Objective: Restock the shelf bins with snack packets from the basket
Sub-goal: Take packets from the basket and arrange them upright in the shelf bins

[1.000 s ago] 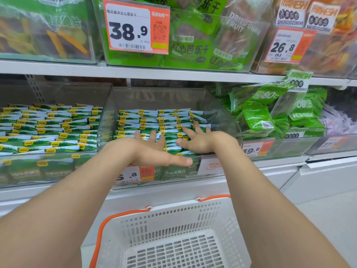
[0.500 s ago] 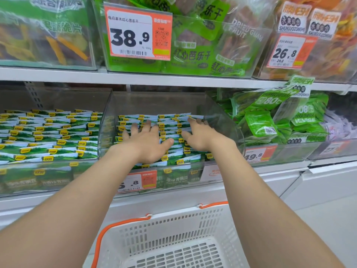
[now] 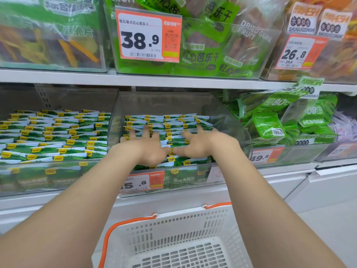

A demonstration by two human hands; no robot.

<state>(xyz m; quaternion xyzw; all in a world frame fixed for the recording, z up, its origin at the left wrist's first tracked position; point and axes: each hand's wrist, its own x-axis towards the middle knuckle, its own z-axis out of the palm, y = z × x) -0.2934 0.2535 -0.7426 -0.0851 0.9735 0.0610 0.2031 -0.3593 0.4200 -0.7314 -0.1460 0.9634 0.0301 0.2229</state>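
On packets (image 3: 174, 120): left grip (image 3: 147, 148), right grip (image 3: 201, 145)

Clear glossy plastic bin (image 3: 228, 117); glossy film packets (image 3: 173, 122); matt white perforated plastic basket (image 3: 193, 229).

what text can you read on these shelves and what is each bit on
"38.9": upper middle tag
"26.8" over "29.8": upper right tag
"49.8": lower right tag
"SHUIGUOZONGHE": white packet label
"红心芭乐干": guava packet
"80°c": green pouch
Centre bin tag: ends ".8", first digits unsure
Tags' fine print, small packets' logos: too small
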